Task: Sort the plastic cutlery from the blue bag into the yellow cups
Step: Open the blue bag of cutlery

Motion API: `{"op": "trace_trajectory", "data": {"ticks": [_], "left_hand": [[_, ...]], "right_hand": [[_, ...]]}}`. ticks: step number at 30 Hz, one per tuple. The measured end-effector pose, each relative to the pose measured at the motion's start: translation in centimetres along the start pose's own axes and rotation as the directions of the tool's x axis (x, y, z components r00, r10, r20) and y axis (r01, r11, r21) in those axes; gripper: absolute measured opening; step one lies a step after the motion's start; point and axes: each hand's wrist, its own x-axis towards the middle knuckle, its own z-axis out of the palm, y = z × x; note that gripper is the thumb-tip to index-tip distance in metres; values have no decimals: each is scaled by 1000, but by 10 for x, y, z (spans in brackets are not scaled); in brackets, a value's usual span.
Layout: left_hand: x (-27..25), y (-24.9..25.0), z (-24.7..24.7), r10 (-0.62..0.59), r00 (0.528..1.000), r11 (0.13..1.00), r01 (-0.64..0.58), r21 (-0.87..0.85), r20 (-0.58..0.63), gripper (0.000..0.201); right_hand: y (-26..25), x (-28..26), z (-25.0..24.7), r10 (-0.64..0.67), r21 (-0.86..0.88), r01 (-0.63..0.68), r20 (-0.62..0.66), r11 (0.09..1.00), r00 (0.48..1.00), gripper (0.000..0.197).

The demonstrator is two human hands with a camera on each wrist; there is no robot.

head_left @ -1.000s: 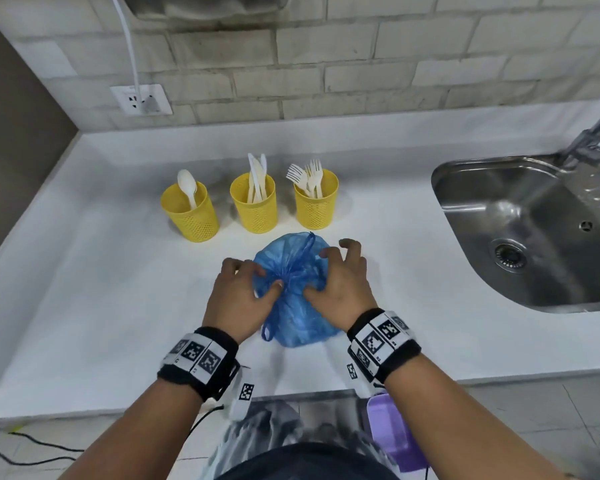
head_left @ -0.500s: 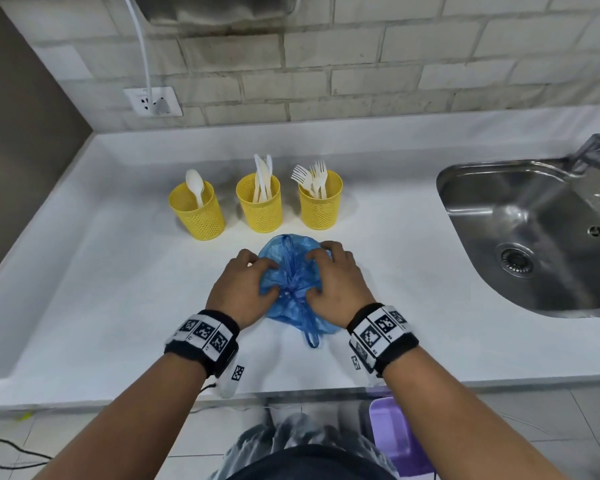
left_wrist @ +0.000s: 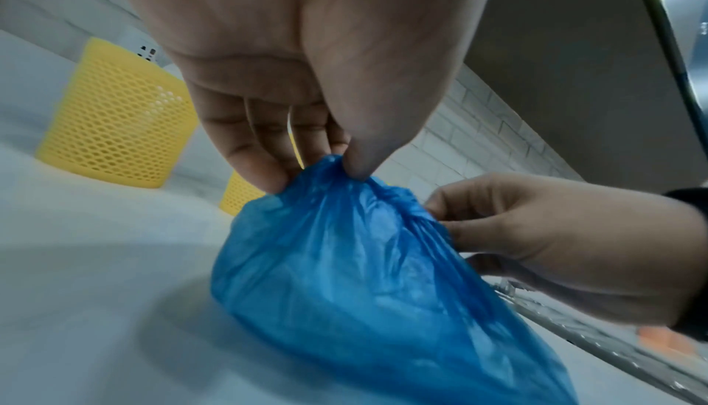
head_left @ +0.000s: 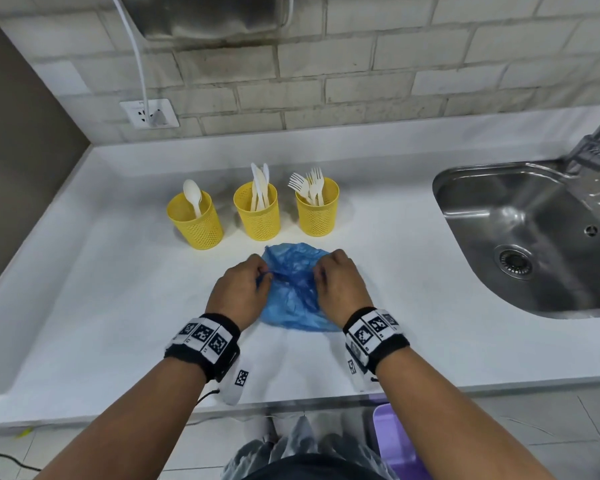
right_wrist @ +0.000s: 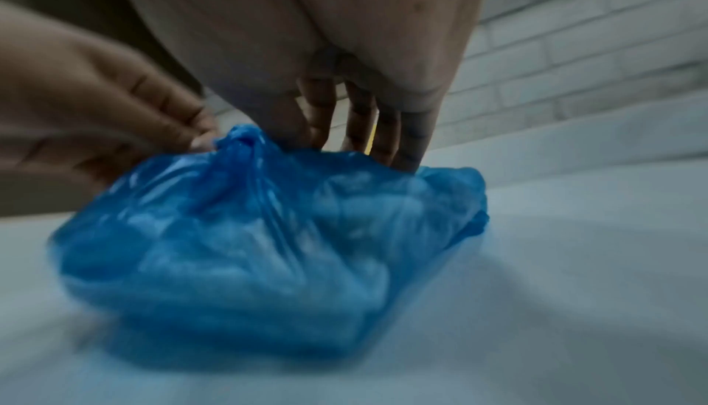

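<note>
On the far left, we see a white wall socket (head_left: pixel 149 114) with a white cord (head_left: pixel 136 53) going up from it. Below it is the white counter (head_left: pixel 84 306).

Three yellow cups stand in a row near the back of the counter. The left cup (head_left: pixel 195 220) has one white spoon (head_left: pixel 192 195) in it. The middle cup (head_left: pixel 257 211) has white knives (head_left: pixel 260 183) standing up in it. The right cup (head_left: pixel 317 209) has white forks (head_left: pixel 309 185) in it.

Just in front of the cups lies the blue bag (head_left: pixel 293 296). It sits on the counter, between our two hands, and its top is bunched up. We cannot see what is inside it.

Our left hand (head_left: pixel 238 294) pinches the bunched top of the bag on its left side. From the left wrist view, the thumb and the fingers (left_wrist: pixel 264 169) squeeze the thin blue plastic between them.

Our right hand (head_left: pixel 336 289) is on the bag's right side. Its fingers (right_wrist: pixel 410 145) point down and touch the top of the bag. In the left wrist view, its curled fingertips pinch the gathered plastic. The right wrist picture is blurry.

Both wrists wear black bands with black and white square marks.

On the far right is a shiny metal sink (head_left: pixel 534 237) with a tap (head_left: pixel 596 143) at its back corner.
</note>
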Motion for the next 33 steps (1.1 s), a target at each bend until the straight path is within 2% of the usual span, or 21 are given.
{"op": "trace_trajectory", "data": {"ticks": [2, 4, 5, 6, 8, 9, 10, 13, 15, 17, 20, 22, 24, 25, 27, 29, 31, 33], "left_hand": [[1, -4, -8, -86, 995, 995, 83, -55, -42, 6], [2, -2, -13, -107, 994, 993, 106, -49, -9, 18], [3, 2, -14, -86, 996, 996, 86, -2, 24, 24], [5, 7, -13, -69, 996, 996, 66, 51, 54, 26], [12, 18, -11, -82, 993, 992, 73, 106, 84, 22], [17, 22, -10, -97, 991, 991, 88, 105, 88, 20], [22, 24, -10, -115, 991, 990, 109, 87, 73, 20], [30, 29, -20, -134, 990, 991, 132, -34, -35, 34], [33, 33, -32, -176, 978, 973, 155, -174, -113, 41], [36, 38, -42, -221, 964, 938, 168, -304, -150, 39], [39, 47, -46, -236, 970, 851, 181, -494, -52, 35], [41, 56, -47, -215, 975, 783, 201, -589, 47, 31], [43, 61, -49, -199, 976, 759, 208, -617, 85, 29], [45, 60, -50, -209, 975, 754, 210, -622, 76, 29], [48, 53, -52, -242, 969, 755, 225, -616, 56, 28], [45, 46, -52, -269, 959, 729, 266, -630, 94, 34], [40, 50, -52, -266, 955, 684, 284, -672, 133, 40], [37, 53, -49, -251, 958, 666, 275, -693, 139, 32]], "right_hand": [[8, 2, -9, 85, 121, -67, -151, 990, 985, 11], [10, 1, -17, 101, 170, -65, -209, 983, 973, 15], [6, 0, -19, 85, 165, -60, -154, 985, 984, 22], [0, -1, -20, 76, 126, -70, -45, 990, 996, 31], [-13, 0, -20, 58, -79, -44, 184, 996, 981, 43], [-17, 2, -19, 50, -167, -9, 243, 986, 969, 42], [-18, 5, -20, 50, -195, 0, 250, 981, 967, 36], [-9, 11, -32, 66, -2, -66, 46, 998, 997, 18], [-2, 12, -42, 83, 101, -75, -82, 992, 993, 11], [-1, 9, -49, 87, 146, -68, -129, 987, 988, 18], [-13, 6, -54, 88, 254, -44, -166, 966, 982, 38], [-26, 5, -56, 44, 201, -26, -86, 979, 995, 48], [-36, 7, -61, -9, 114, 5, 36, 993, 999, 47], [-38, 8, -64, -30, 132, 22, 64, 991, 997, 43], [-41, 9, -70, -36, 248, 26, 38, 968, 999, 33], [-37, 12, -75, -12, 277, 7, 17, 961, 1000, 27], [-39, 12, -82, 21, 158, -33, 76, 987, 997, 28], [-46, 13, -85, 62, -4, -62, 157, 998, 986, 35]]}}
